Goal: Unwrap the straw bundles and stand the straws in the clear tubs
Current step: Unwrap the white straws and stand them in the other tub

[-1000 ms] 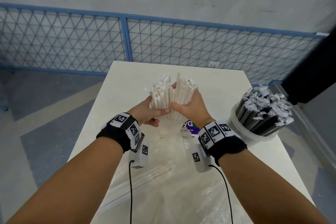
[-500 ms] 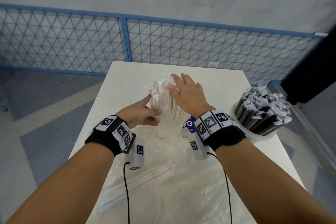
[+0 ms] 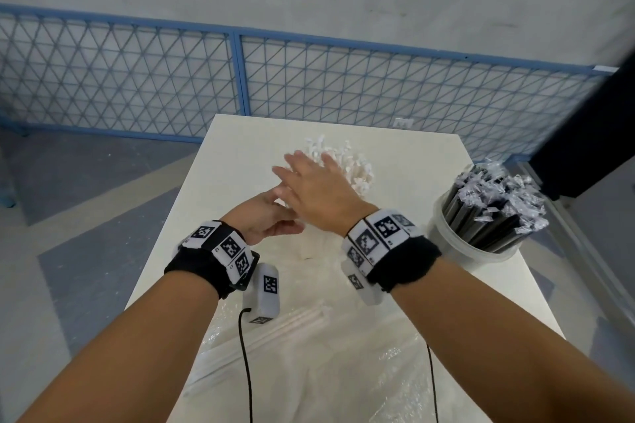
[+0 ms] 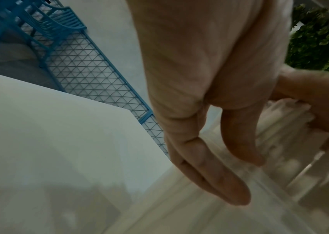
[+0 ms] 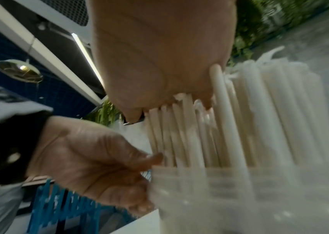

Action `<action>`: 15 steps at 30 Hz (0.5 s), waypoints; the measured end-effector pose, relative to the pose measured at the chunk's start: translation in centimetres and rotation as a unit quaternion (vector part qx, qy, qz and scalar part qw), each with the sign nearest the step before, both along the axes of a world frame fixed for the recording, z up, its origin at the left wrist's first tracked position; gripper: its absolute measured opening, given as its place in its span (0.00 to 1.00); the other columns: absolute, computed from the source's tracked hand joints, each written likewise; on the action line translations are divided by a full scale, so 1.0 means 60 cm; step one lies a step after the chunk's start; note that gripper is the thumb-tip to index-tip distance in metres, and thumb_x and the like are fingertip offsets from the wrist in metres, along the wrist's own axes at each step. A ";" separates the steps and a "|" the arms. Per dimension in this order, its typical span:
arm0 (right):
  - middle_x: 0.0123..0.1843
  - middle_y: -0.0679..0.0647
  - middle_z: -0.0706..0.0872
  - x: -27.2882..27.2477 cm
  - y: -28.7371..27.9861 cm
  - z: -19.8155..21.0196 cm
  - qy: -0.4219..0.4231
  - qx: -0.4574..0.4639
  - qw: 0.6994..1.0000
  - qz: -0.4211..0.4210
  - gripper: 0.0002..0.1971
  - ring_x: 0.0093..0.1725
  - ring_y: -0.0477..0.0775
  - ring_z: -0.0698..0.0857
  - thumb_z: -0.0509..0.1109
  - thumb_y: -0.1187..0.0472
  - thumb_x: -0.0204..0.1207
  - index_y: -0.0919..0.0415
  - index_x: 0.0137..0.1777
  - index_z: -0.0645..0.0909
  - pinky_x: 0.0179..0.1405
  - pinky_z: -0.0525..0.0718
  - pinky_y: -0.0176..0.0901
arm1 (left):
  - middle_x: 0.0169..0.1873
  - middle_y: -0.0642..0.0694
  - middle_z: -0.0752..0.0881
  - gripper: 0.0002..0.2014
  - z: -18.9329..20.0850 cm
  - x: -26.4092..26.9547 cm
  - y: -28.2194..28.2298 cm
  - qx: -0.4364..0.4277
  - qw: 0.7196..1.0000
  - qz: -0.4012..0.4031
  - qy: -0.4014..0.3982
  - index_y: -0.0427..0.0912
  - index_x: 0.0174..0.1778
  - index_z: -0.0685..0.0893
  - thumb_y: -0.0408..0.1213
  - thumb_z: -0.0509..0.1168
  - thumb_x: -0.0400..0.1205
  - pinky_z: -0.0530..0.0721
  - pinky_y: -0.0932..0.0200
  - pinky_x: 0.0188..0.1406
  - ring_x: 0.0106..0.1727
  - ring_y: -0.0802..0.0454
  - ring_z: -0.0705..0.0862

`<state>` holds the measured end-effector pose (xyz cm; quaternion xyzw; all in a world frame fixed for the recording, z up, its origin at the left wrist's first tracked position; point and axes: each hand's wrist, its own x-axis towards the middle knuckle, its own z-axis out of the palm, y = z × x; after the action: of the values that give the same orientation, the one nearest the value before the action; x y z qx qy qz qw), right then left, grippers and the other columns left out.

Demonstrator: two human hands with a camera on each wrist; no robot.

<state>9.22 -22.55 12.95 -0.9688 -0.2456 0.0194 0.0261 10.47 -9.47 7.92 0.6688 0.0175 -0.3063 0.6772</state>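
The right hand (image 3: 319, 187) covers most of the white straws (image 3: 357, 168) and their tub in the head view. Motion blurs the tub (image 5: 239, 197) at the right wrist. The left fingers (image 4: 219, 174) are blurred; whether they touch the tub is unclear.

The right hand (image 3: 319, 189), which a second ago gripped the white straws (image 3: 357, 168) from the side, now lies flat with straight fingers on their tops. The left hand (image 3: 264, 220) lets go of the straws and sits lower, beside the tub (image 5: 239, 190).
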 end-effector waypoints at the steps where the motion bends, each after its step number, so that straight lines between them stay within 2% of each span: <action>1: 0.85 0.54 0.54 -0.003 -0.006 -0.007 -0.005 -0.024 1.000 -0.002 0.26 0.84 0.53 0.49 0.44 0.47 0.86 0.51 0.82 0.53 0.80 0.43 0.62 | 0.47 0.45 0.86 0.28 -0.003 0.001 0.001 -0.002 1.000 0.000 -0.004 0.43 0.76 0.67 0.24 0.62 0.80 0.89 0.63 0.43 0.46 0.48 0.85; 4: 0.85 0.54 0.51 0.003 -0.029 -0.005 -0.009 -0.063 0.997 -0.043 0.27 0.84 0.58 0.42 0.41 0.44 0.85 0.48 0.83 0.46 0.78 0.38 0.69 | 0.29 0.49 0.86 0.36 -0.007 0.001 0.002 0.004 0.999 0.031 0.006 0.49 0.80 0.57 0.27 0.65 0.79 0.89 0.64 0.42 0.36 0.52 0.86; 6: 0.85 0.52 0.51 0.010 -0.039 0.002 0.018 -0.071 0.996 -0.055 0.27 0.84 0.59 0.38 0.41 0.42 0.84 0.44 0.82 0.46 0.76 0.35 0.72 | 0.25 0.48 0.82 0.38 -0.007 0.000 0.002 -0.003 0.999 0.035 0.005 0.49 0.81 0.54 0.27 0.66 0.79 0.89 0.65 0.41 0.32 0.53 0.85; 8: 0.85 0.49 0.54 0.008 -0.044 0.010 0.035 -0.008 0.998 -0.049 0.27 0.84 0.57 0.40 0.45 0.40 0.83 0.41 0.81 0.51 0.76 0.37 0.73 | 0.24 0.48 0.84 0.38 -0.006 -0.001 0.001 -0.011 0.999 0.031 0.001 0.48 0.81 0.55 0.28 0.66 0.78 0.89 0.63 0.40 0.30 0.54 0.86; 10: 0.81 0.50 0.65 0.000 -0.059 0.017 -0.017 0.143 0.987 -0.066 0.25 0.83 0.55 0.53 0.53 0.42 0.82 0.44 0.79 0.61 0.76 0.50 0.67 | 0.29 0.46 0.84 0.39 -0.007 -0.005 0.003 0.001 0.999 0.040 -0.009 0.47 0.81 0.54 0.30 0.67 0.78 0.90 0.60 0.42 0.33 0.53 0.86; 11: 0.75 0.52 0.72 -0.006 -0.071 0.017 -0.074 0.224 0.968 -0.082 0.24 0.78 0.55 0.63 0.56 0.44 0.81 0.47 0.76 0.67 0.72 0.59 0.60 | 0.34 0.45 0.83 0.40 -0.007 -0.008 0.005 0.022 0.999 0.034 -0.017 0.47 0.81 0.53 0.33 0.68 0.78 0.89 0.58 0.45 0.37 0.51 0.85; 13: 0.59 0.54 0.80 -0.015 -0.105 0.009 -0.182 0.352 0.910 -0.121 0.18 0.59 0.51 0.76 0.62 0.51 0.79 0.56 0.66 0.76 0.57 0.67 0.45 | 0.44 0.45 0.79 0.41 -0.009 -0.018 0.010 0.115 0.992 -0.018 -0.046 0.48 0.80 0.56 0.40 0.71 0.75 0.85 0.56 0.51 0.46 0.50 0.83; 15: 0.43 0.52 0.79 -0.026 -0.136 -0.007 -0.210 0.434 0.858 -0.178 0.10 0.41 0.42 0.76 0.65 0.59 0.78 0.63 0.55 0.79 0.44 0.70 0.32 | 0.53 0.47 0.78 0.40 -0.019 -0.028 0.019 0.257 0.959 -0.088 -0.077 0.47 0.78 0.62 0.49 0.73 0.71 0.77 0.57 0.57 0.54 0.50 0.79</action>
<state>7.64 -30.68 12.51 -0.8676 -0.0518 -0.2980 0.3946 8.79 -8.34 6.77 0.8408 -0.0157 -0.2970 0.4522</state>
